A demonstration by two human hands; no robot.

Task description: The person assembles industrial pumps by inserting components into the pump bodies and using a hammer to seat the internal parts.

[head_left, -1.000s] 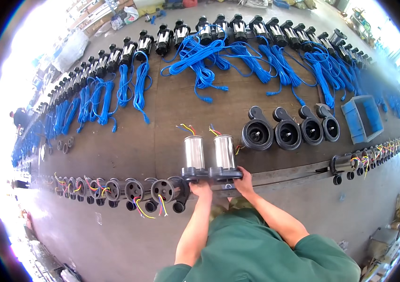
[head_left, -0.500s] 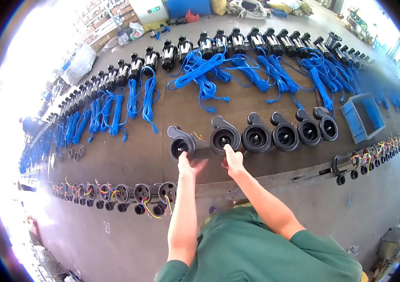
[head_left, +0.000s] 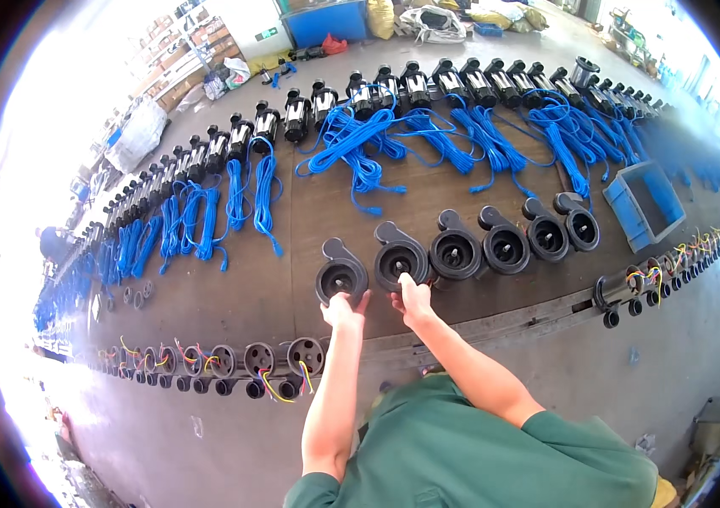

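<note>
Two round black pump housings with side spouts stand in front of me on the brown bench. My left hand (head_left: 345, 310) grips the near rim of the leftmost pump housing (head_left: 332, 248), with fingers around its lower edge. At the second pump housing (head_left: 390, 233), my right hand (head_left: 413, 298) is closed on the near rim, and its undersides of the fingers are hidden. A small metal shaft shows in the middle of each housing. Farther right, several similar housings (head_left: 448, 222) stand in a row, openings facing me.
Motor units (head_left: 324, 100) with bundled blue cables (head_left: 351, 140) line the bench's far side. A blue crate (head_left: 623, 212) stands at the right. Along the near edge lie motor cylinders (head_left: 305, 354) with coloured wires, left and right of me.
The leftmost housing has swung round to face me more squarely and come closer to the second one, with my left hand on it. My right hand has slid from the second housing's centre toward its near rim.
</note>
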